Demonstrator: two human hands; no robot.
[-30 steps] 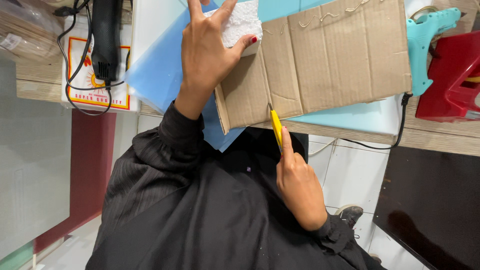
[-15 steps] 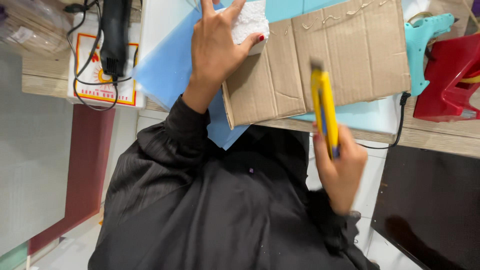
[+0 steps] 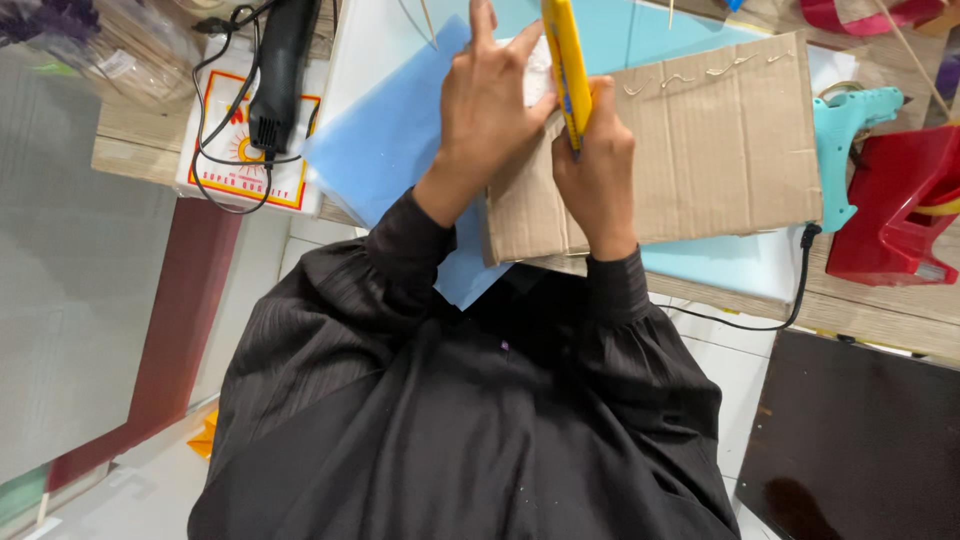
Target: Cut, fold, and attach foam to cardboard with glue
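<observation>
Right hand (image 3: 598, 165) is clenched around a yellow utility knife (image 3: 566, 70), which is held upright over the left part of a brown cardboard sheet (image 3: 700, 140). Just beside it, the left hand (image 3: 487, 110) is pressed with spread fingers onto a white foam piece (image 3: 537, 75) at the cardboard's far left corner; nothing is grasped by it. A blue sheet (image 3: 385, 150) is seen beneath, on the wooden tabletop (image 3: 880, 315). To the right, a teal glue gun (image 3: 838, 140) lies beside a red object (image 3: 895, 205).

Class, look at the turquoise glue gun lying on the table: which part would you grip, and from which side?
Grip the glue gun by its handle, probably from the cardboard side: it lies flat, its cord trails off the table edge, and the red object crowds its other side.
</observation>
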